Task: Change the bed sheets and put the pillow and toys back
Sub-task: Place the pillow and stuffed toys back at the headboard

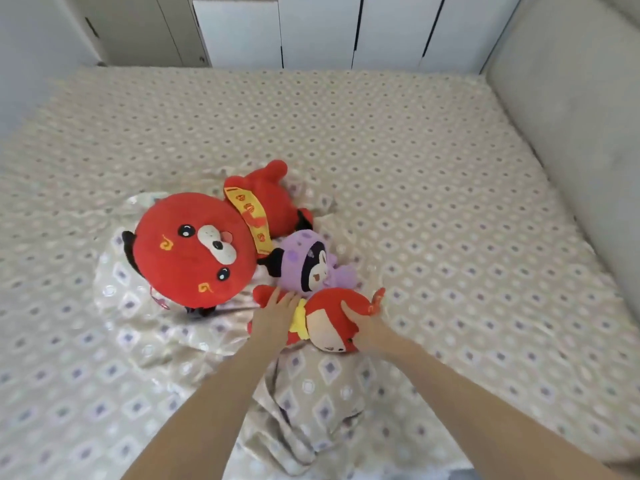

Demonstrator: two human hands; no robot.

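Nearly done, I'd say: sheet (pixel 381 133) looks on, big red plush (pixel 194 251) and purple plush (pixel 308 265) mid-bed, small red plush (pixel 325 323) beside them, left hand (pixel 275 317) flat on it, right hand (pixel 367 327) gripping its head; bunched fabric (pixel 304 410) remains.

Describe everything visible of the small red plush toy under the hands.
The small red plush toy is soft, fuzzy fabric: round red head with a pale face, yellow collar, red body. It lies on the rumpled patterned sheet, head to the right. The left hand rests on its body; the right hand cups its head. The purple plush toy lies just behind it.
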